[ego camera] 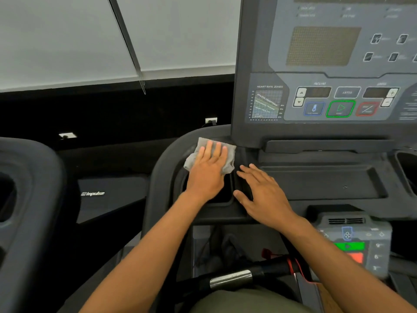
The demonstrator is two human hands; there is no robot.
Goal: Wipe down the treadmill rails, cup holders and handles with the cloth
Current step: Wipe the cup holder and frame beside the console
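Neighbouring machine [29, 177]: dark grey moulded frame at the far left edge, only partly in view.
Logo panel [92, 193]: black cover with white "impulse" lettering, low between the two machines.
Wall sockets [67, 135]: two white plates on the black lower wall, well apart.
Blind cord [126, 41]: hangs at a slant across the pale blind and ends just over the black wall band.
Cloth [230, 154]: grey, crumpled, lying on the treadmill's upper left console corner, just above the cup holder and beside the foot of the display.
Left hand [208, 175]: flat on top of the cloth with fingers straight and close together, palm pressing down; nothing pinched.
Cup holder [228, 190]: dark recess directly under the left wrist, partly covered by it.
Handle [230, 279]: black bar with a metal sensor band, low in the frame between the forearms.
Right hand [264, 195]: fingers straight and slightly spread, resting on the ridge right of the cup holder; holds nothing and is apart from the cloth.
Console tray [327, 177]: shallow dark recess right of the right hand.
Display panel [327, 64]: upright and unlit, with a heart-rate chart at its lower left.
Start button [340, 108]: green-outlined, between a blue-outlined and a red-outlined button.
Lower keypad [354, 245]: grey pad with green and red keys, below the tray.
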